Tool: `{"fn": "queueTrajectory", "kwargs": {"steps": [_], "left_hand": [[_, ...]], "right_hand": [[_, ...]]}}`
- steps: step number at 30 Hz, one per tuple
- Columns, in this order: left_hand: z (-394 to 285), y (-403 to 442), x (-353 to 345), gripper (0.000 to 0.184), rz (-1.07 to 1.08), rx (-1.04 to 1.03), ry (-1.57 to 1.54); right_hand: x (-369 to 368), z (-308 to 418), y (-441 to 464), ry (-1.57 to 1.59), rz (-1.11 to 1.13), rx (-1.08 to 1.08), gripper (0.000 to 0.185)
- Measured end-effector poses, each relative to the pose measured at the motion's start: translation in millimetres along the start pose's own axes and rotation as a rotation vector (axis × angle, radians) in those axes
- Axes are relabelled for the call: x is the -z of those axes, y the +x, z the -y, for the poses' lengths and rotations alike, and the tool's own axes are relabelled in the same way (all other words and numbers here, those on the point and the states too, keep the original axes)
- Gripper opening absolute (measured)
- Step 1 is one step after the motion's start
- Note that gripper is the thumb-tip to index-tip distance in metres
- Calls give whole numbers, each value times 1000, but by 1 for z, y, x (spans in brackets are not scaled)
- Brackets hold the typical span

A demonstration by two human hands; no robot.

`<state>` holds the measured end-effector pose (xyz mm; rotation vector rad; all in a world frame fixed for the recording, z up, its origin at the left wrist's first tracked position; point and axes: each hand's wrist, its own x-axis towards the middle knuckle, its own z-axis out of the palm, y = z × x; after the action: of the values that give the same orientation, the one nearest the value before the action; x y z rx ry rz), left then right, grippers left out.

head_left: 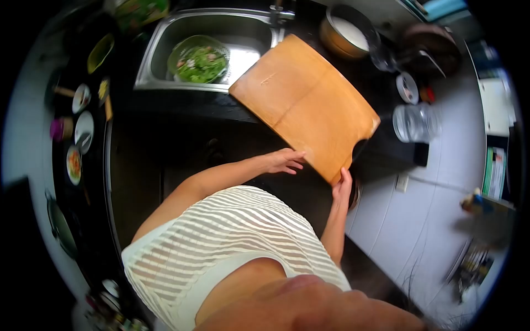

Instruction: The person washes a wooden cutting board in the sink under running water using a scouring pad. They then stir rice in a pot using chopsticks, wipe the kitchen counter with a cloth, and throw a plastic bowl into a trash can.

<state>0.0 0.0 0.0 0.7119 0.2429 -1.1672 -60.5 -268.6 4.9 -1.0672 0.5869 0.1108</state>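
Observation:
A large wooden cutting board (309, 91) lies tilted in view, its far left corner over the rim of the steel sink (149, 69). My right hand (342, 185) grips the board's near corner, below a dark notch in its edge. Just at the board's left edge is my left hand (284, 160), fingers spread, its fingertips at or near the wood. In the sink sits a green colander (182, 49) holding leafy greens (201, 64).
A pot (342, 33) with whitish contents stands behind the board. On the right are a small bowl (407, 88) and a clear jar (415, 123). Along the left counter stand plates (84, 129), a purple-lidded jar (61, 128) and a yellow-green bowl (100, 53).

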Motion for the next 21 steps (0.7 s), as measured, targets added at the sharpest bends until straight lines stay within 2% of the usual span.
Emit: {"fn": "queueTrajectory", "kwargs": {"steps": [1,2,3,4,5,7,11,13,14,15,17,18,19,21], "left_hand": [[7,1,-19,58,8,-32,-86],[8,-3,-41,52,-100,-131,-211],[-29,-26,-5,52,-187,-227,-140],[-15,-46,-2,50,-168,-322,-240],[-14,-40,-15,50,-69,-436,-348],[-21,-67,-22,50,-84,-446,-364],[-45,-116,-7,52,-124,-588,-173],[-63,-147,10,51,-148,-605,-133],[-70,-156,21,50,-148,-613,-131],[-77,-166,34,50,-142,-622,-119],[-95,-188,54,50,-155,-622,-103],[-106,-202,63,51,-133,-619,-127],[-119,-217,69,52,-108,-613,-147],[-142,-245,83,55,-154,-634,-124]], "right_hand": [[-5,8,-21,30,-58,5,40],[-6,15,-35,48,-27,3,42],[-58,-17,2,159,118,12,44],[-75,-23,-24,180,186,-13,49],[-73,3,-30,137,320,12,56],[-68,15,-36,226,514,-113,66],[-93,16,-20,352,560,-138,67],[-122,1,-12,767,754,-329,61],[-141,9,-18,663,816,-314,39],[-159,11,-23,667,816,-317,39],[-186,11,-24,433,587,-337,22],[-200,4,-19,618,794,-408,18],[-222,5,-27,542,744,-362,27],[-260,-12,-32,635,779,-412,31]]}}
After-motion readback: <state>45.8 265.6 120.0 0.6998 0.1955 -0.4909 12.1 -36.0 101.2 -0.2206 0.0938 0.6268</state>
